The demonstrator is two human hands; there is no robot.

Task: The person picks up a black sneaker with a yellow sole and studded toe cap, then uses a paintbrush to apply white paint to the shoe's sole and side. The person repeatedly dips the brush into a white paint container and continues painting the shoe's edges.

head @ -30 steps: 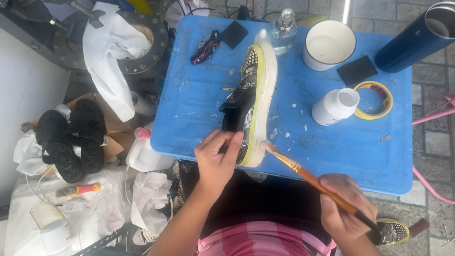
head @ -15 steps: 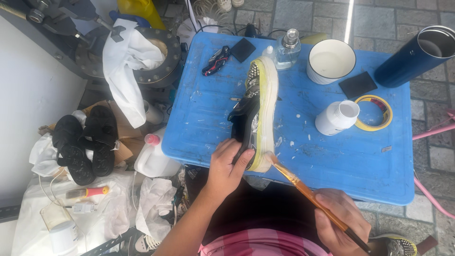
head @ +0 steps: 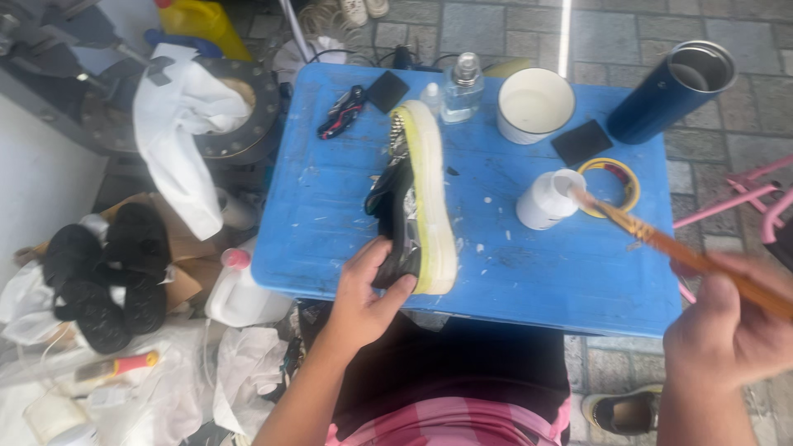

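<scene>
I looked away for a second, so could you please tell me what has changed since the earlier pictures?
The right hand swung the brush off the shoe's sole, its tip now at the small white jar. The left hand keeps its grip on the shoe, which stays on the blue table.

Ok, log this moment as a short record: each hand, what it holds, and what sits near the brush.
left hand: grips the heel end of the shoe, which lies on its side on the blue table
right hand: holds a brush
brush tip: at the mouth of the small white jar
beside jar: yellow tape roll, white cup
</scene>
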